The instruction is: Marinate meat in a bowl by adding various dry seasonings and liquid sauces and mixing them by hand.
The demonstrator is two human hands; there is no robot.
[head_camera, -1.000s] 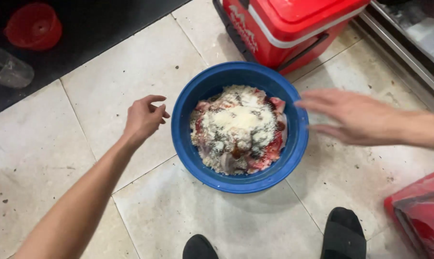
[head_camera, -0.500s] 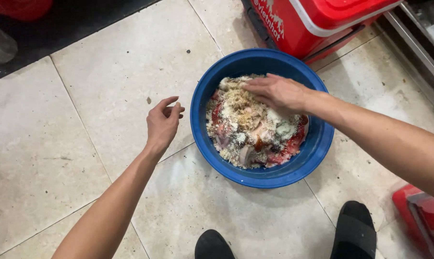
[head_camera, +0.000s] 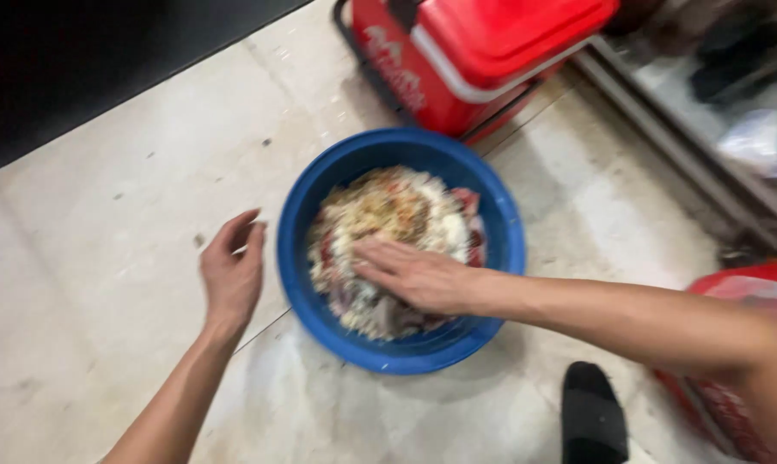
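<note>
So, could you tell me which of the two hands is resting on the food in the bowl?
The right hand, palm down on the mixture; the left hand hovers outside the blue bowl.

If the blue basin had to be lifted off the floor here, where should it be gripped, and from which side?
Probably by the rim of the blue basin, one hand on each side. The left hand hangs open just outside the left rim, so that edge is free; the right hand lies flat on the meat mixture inside. The far side is crowded by the red cooler.
</note>
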